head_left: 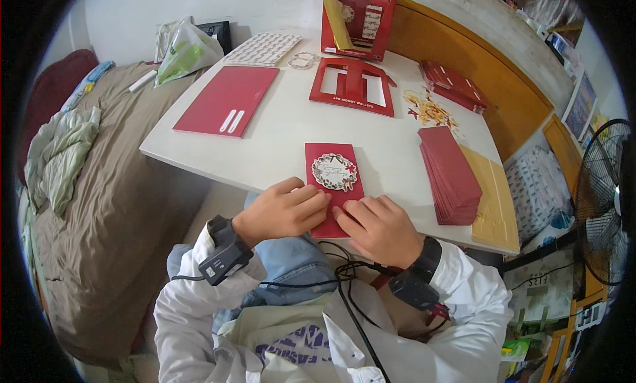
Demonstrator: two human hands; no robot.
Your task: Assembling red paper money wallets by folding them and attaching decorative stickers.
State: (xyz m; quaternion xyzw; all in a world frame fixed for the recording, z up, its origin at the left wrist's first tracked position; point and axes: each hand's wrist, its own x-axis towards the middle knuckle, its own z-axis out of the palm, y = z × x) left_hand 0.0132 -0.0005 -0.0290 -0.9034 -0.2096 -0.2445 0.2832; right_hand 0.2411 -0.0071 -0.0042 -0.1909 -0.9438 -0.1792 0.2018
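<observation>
A narrow red card [317,152] lies at the near edge of the white table, in front of my body. On it sits a round white wreath decoration [334,172] with leafy edging. My left hand [285,211] is closed, its curled fingers at the card's lower left side. From the lower right, my right hand [381,229] reaches the same card with bent fingers and thumb, close to the left hand's fingertips. Whether something small lies between the fingertips is hidden. Dark straps with boxes and cables sit on both wrists.
To the right are a fanned stack of red cards [450,181] and yellow envelopes [493,197]. Farther back lie shredded scraps [430,110], a red cut-out frame [351,103], a red box [358,32], a large red folder [222,101] and a sticker sheet [263,50].
</observation>
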